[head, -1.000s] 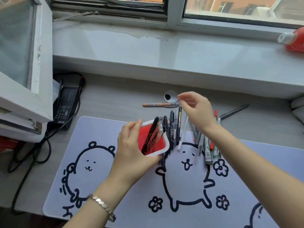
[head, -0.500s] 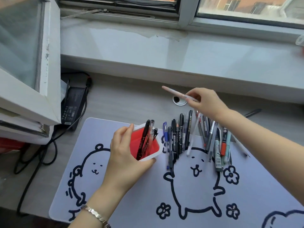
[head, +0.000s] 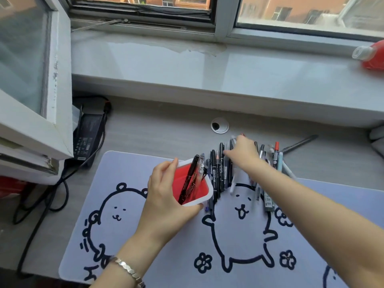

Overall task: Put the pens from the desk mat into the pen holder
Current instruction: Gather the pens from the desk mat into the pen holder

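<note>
A red pen holder (head: 202,189) with a white rim is tilted over the pale desk mat (head: 145,246), and my left hand (head: 166,196) grips it from the left side. A black marker (head: 188,179) and two or three other pens stand inside it. Just right of the holder, several pens (head: 220,173) lie side by side across the mat's far edge. My right hand (head: 243,152) is pressed down on that pile, blurred, fingers pointing left. A pale pen tip (head: 233,138) pokes out beyond it; whether the hand grips a pen is unclear.
A dark pen (head: 299,143) lies on the desk beyond the mat at right. A cable grommet (head: 219,125) sits behind the pile. A power adapter (head: 89,132) with cables is at left under an open window frame (head: 52,80). A red bottle (head: 372,55) lies on the sill.
My right hand, which held a pinkish pen raised above the desk, has dropped onto the pen pile. My left hand keeps the holder in about the same place.
</note>
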A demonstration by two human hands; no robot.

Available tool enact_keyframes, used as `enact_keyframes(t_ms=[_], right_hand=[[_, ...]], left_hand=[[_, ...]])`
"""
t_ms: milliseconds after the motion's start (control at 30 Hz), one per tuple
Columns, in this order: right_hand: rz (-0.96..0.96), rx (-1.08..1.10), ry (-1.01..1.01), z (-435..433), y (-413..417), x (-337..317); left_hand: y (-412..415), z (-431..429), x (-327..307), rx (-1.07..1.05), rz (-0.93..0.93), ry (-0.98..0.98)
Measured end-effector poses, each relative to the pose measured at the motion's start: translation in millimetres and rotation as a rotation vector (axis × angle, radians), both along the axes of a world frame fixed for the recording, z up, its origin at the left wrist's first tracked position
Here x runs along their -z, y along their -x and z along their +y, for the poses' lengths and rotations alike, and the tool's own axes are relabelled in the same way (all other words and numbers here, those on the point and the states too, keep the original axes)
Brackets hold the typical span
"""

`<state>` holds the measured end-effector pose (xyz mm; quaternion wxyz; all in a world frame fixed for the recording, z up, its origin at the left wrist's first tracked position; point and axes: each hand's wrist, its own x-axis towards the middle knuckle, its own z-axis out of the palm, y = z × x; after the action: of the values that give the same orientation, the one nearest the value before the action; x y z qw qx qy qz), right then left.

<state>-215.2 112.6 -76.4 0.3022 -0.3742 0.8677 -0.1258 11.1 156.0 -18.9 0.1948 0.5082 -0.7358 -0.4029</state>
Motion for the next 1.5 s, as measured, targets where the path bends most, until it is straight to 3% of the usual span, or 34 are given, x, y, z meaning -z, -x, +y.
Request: enact_keyframes(t_ms=[100, 300, 400, 533, 600, 733, 867, 967, 1100, 1167, 1267, 1367, 1433, 1500], right_hand=[[0.034, -0.002, -0.058, -2.6, -11.1, 12.3], [-0.165, 0.048, 0.056, 21.9, 5.7, -2.3], [-0.254, 0.049, 0.316, 44.4, 13.3, -40.7], [-0.522, 0.165, 0.835, 81.0, -9.7, -111.8], [-0.564, 0.14, 0.936, 96.5, -33.5, -125.0], [-0.57, -0.008, 0.834, 114.4, -69.9, -101.9], [-0.361, -0.13, 0.766, 120.2, -72.5, -96.7], [-0.477, -0.017, 0.551, 124.1, -57.9, -105.8], [-0.788, 0.063, 0.358, 133.8, -28.1, -111.0], [-0.94, 0.145, 0.424, 138.3, -24.6, -114.3], [-1.1, 0.338, 0.763, 139.6, -28.9, -124.9], [-0.922, 0.225, 1.091, 140.4, -46.7, -129.9], [-0.696, 0.038, 1.113, 141.3, -62.6, -116.3], [-0.624, -0.079, 1.042, 145.3, -74.2, -98.1]], left_hand=[[-4.0, 2.3, -0.5, -0.01, -0.007, -0.006], [-9.1, 7.3, 0.0, -0.016, -0.025, -0.02], [-5.8, 10.8, -1.6, 0.003, -0.025, -0.023], [7.9, 16.0, -2.0, 0.035, -0.004, -0.032], [16.0, 18.9, -3.5, 0.057, 0.003, -0.025], [28.3, 24.7, -9.2, 0.08, 0.022, -0.001], [31.9, 29.9, -8.3, 0.046, 0.041, -0.002], [27.3, 29.2, -8.4, -0.009, 0.045, -0.029], [19.8, 24.3, -5.3, -0.012, 0.003, -0.015], [16.6, 25.4, -3.5, -0.004, -0.014, -0.025], [15.5, 31.6, -2.6, 0.031, -0.017, -0.038], [20.2, 42.8, -3.8, 0.101, -0.014, -0.04], [25.0, 50.2, -5.4, 0.149, -0.004, -0.045], [30.5, 55.4, -6.8, 0.181, 0.007, -0.056]])
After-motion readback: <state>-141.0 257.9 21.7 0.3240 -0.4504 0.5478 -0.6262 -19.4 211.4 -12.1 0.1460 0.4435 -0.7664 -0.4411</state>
